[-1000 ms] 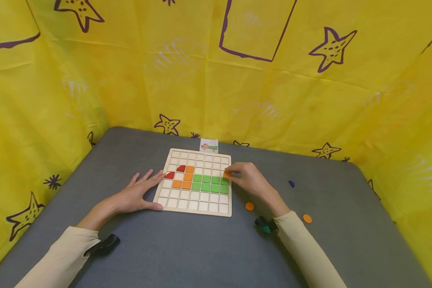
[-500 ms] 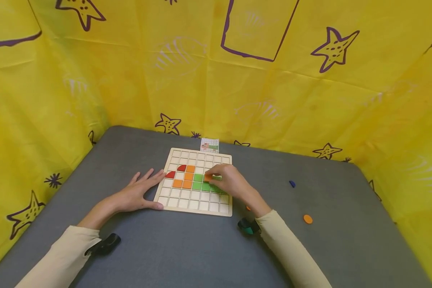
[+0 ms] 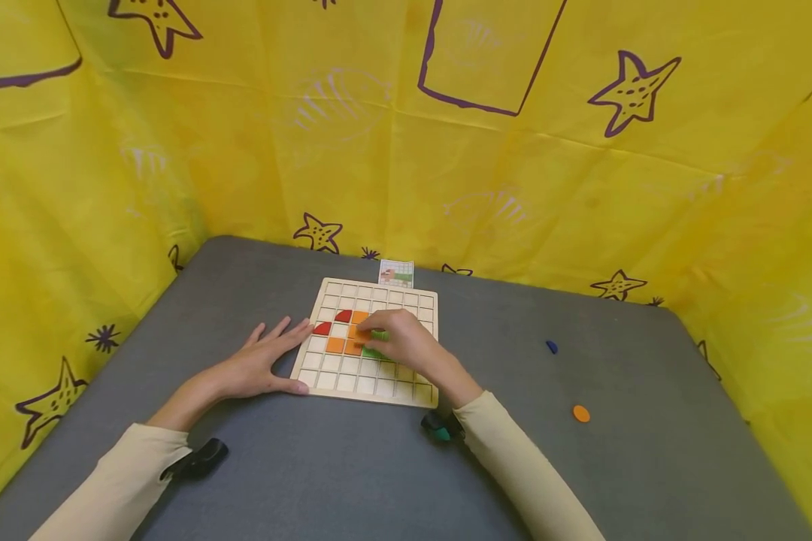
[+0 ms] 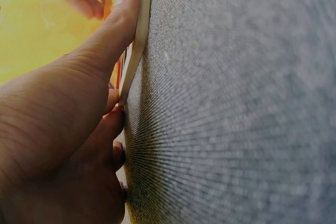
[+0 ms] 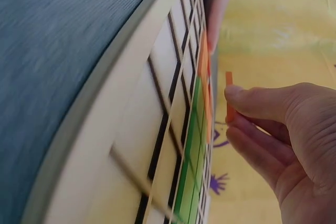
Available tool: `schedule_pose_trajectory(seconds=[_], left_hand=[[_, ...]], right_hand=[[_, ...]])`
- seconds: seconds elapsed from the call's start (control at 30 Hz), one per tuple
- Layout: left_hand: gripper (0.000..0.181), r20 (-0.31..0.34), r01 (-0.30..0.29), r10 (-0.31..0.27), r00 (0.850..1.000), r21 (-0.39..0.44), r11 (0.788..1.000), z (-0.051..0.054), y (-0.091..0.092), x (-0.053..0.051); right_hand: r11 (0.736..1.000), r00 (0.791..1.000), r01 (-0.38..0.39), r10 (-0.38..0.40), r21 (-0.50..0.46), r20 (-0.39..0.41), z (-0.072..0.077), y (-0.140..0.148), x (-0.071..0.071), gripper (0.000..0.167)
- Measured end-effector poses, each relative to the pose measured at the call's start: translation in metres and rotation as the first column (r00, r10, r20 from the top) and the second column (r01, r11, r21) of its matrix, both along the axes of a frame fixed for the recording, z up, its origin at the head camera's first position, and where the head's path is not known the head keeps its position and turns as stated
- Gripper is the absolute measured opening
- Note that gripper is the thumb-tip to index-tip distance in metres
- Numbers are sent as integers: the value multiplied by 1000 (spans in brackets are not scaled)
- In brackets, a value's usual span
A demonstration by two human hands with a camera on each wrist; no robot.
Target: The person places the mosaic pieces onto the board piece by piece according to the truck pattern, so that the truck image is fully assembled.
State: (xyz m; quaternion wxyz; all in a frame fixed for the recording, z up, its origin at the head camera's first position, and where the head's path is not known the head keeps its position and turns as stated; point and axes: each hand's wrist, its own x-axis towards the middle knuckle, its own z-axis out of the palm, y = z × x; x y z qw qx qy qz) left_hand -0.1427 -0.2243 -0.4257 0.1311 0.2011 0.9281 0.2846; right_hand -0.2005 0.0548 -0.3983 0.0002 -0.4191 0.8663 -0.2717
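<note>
My right hand [image 3: 406, 338] is over the wooden grid board [image 3: 347, 383], pinching a thin orange tile [image 5: 229, 98] between thumb and fingers. The right wrist view shows that tile apart from the board's surface. Spread out at the board's left edge, my left hand [image 3: 257, 364] touches the frame, its thumb at the near left corner. Two red quarter-round tiles [image 3: 343, 316] and several orange square tiles [image 3: 334, 346] lie in the grid. Green square tiles [image 3: 374, 352] are mostly hidden under my right hand.
A small pattern card [image 3: 396, 273] lies behind the board. On the grey table [image 3: 298, 466] to the right are an orange disc [image 3: 581, 414] and a small blue piece [image 3: 551, 347]. Yellow printed cloth [image 3: 352, 165] surrounds the table's back and sides.
My right hand has moved left across the board with the orange tile, from the right edge to above the orange squares. Its forearm now covers a second orange disc. The left hand stays put.
</note>
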Motion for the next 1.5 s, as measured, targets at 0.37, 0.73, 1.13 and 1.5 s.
schedule_pose_trajectory(seconds=[0.37, 0.73, 1.13, 1.5], left_hand=[[108, -20, 9, -8, 1000, 23, 1000, 0, -3, 1], [108, -24, 9, -8, 1000, 39, 999, 0, -3, 4], [109, -25, 7, -6, 1000, 39, 999, -1, -1, 3], [108, -14, -2, 3, 1000, 37, 999, 1, 0, 2]], right_hand=[[1000, 999, -8, 8, -3, 34, -5, -31, 2, 23], [999, 999, -35, 35, 10, 14, -11, -58, 3, 22], [996, 999, 43, -43, 80, 1, -12, -68, 7, 25], [994, 998, 62, -62, 88, -4, -13, -70, 6, 28]])
